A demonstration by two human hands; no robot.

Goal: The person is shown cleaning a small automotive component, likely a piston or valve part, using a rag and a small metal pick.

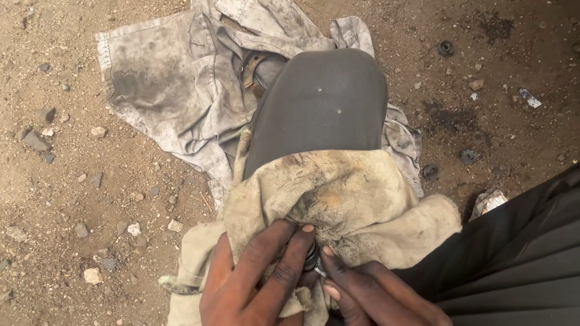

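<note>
Far left is bare dirt ground (72, 199), brown and gritty, strewn with small stones (92, 276) and a darker rock (35, 141). Further right and far off lies a grey garment (163, 84), crumpled flat on the ground and heavily soiled with black patches; a curved metal piece (252, 65) shows in its folds.

Near the bottom edge, the left hand (248, 284) presses into a dirty tan rag (344, 199). Its fingers (290, 253) are curled and pinched close over a small dark round part (312, 258), which sits half buried in the rag's folds between the two hands. The part is mostly hidden, so its exact shape cannot be made out.

The rag drapes over a knee in dark grey cloth (323, 102), which rises in the middle of the scene and covers part of the garment behind it.

Just right of the part, the right hand (374, 293) comes in from the near edge, fingertips touching the part and the rag, closed tightly on them.

Further right, the ground is stained with dark oily spots (450, 115). A few small black washers (446, 47) lie scattered there, well apart from the hands. A crumpled scrap (488, 200) lies beside black cloth (519, 253) that fills the near right corner.
</note>
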